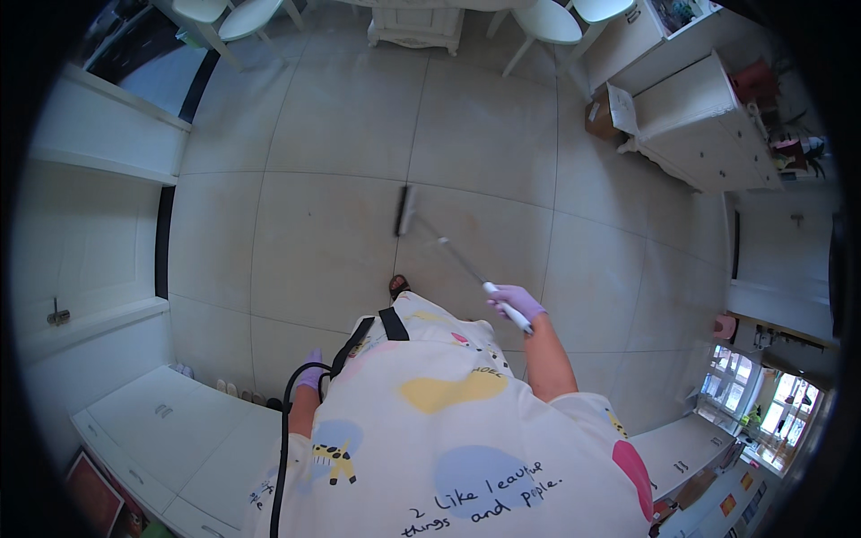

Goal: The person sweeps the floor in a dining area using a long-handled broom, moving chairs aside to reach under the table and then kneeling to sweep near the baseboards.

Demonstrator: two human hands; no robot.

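Note:
In a purple glove, my right hand (514, 301) grips the white end of a long-handled floor broom (464, 261). The pole slants away to the left. At its far end, a narrow head (403, 212) with a dark edge rests against the tiled floor (323, 228); it is blurred, so I cannot tell bristles from rubber. My left hand (311, 371), also gloved in purple, hangs at my left side near a black cable (286, 430). Its fingers are too hidden to read. One dark sandal (399, 285) shows in front of my printed white garment (457, 437).
White chairs (548, 25) and a white table base (416, 28) stand at the far side. To the right are a cardboard box (602, 116) and a white cabinet (699, 128). A low white cabinet (175, 430) and several shoes (232, 389) line the near left, below a door (94, 235).

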